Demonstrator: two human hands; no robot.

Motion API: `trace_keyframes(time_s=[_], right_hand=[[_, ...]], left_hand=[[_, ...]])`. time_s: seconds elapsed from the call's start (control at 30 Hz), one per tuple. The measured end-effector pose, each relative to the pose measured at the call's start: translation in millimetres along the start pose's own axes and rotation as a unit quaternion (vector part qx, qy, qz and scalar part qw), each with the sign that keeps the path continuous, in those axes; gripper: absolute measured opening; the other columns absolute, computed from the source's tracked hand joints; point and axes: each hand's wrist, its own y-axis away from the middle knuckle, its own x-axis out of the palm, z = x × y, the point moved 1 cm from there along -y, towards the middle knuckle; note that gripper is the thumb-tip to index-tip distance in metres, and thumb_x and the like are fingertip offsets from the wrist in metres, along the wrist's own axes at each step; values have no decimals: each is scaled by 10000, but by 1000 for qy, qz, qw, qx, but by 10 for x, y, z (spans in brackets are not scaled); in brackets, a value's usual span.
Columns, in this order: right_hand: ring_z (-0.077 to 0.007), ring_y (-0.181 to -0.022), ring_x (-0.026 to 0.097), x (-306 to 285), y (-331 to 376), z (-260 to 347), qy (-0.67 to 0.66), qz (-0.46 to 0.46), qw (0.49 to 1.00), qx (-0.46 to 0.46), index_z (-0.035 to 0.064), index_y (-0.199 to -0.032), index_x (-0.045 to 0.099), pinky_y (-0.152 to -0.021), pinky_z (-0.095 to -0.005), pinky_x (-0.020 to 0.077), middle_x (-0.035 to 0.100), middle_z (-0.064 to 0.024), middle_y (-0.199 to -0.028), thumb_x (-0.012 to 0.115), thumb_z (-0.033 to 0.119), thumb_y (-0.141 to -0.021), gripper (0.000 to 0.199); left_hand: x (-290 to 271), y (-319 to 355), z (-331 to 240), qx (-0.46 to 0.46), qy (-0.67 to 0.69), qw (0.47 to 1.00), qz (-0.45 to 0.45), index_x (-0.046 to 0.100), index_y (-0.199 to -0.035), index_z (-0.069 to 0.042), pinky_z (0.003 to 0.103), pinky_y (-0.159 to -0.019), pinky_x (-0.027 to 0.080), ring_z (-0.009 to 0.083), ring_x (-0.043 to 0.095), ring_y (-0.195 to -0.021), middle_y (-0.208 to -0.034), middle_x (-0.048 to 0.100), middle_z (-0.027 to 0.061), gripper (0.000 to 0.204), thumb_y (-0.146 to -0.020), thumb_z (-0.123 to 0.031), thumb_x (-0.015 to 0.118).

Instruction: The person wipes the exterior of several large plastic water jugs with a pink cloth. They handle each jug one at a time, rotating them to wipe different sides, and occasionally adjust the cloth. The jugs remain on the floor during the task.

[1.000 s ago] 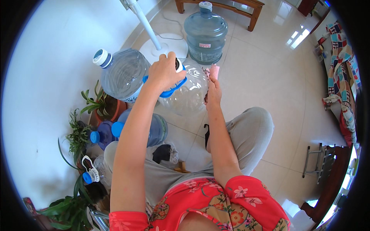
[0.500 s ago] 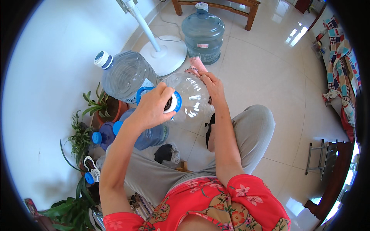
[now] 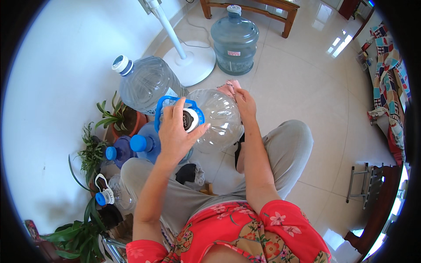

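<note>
Pale tiled floor [image 3: 307, 101] meets a white wall [image 3: 57, 109] at 9 o'clock. Compared with half a second ago, the left hand [image 3: 175, 127] has loosened from a fist over the neck of the clear bottle [image 3: 223, 120], mid-view; its fingers now spread about the blue handle [image 3: 159, 115] and white neck [image 3: 191, 119]. Whether it bears any grip cannot be told. Right hand [image 3: 245, 104] remains clasped on a pink cloth [image 3: 228, 87] at the bottle's 1 o'clock edge, the cloth now more bunched.

Containers, taken from the clear bottle: a bluish, white-capped jug [image 3: 235, 41] stands just past 12 o'clock; a transparent, white-capped jug [image 3: 149, 81], tilted, at 10; an orange pot [image 3: 140, 120] holding soil and a leafy plant [image 3: 115, 116] at 9; two blue-capped jugs [image 3: 151, 147] at 8. Liquid levels cannot be determined.
</note>
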Motion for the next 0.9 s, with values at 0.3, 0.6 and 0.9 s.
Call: trace_keyframes(time_s=[0.3,0.6,0.9], right_hand=[[-147,-831,624,221,204,-413,-134,43,973,185,-51,-1155,632,-682,-295,511,667,-94,-973,687,292,-865,452],[-108,-855,601,-27,47,484,-227,-32,973,-8,-39,-1222,601,-733,-244,492,655,-57,-1010,691,247,-894,444],[-73,-701,506,-132,137,625,-125,-94,988,-21,10,-1182,648,-649,-234,437,566,41,-785,700,227,-874,381]], left_hand=[[151,-64,-47,42,15,999,-25,560,-1113,-89,417,-718,501,321,598,-899,-1001,565,100,591,-623,-205,868],[-165,-372,-194,209,45,977,-16,574,-1107,-112,407,-745,507,309,586,-940,-1005,568,86,597,-595,-153,878],[187,-186,160,270,76,960,28,593,-1107,-97,417,-865,484,343,567,-1007,-1098,571,115,622,-564,-140,894]])
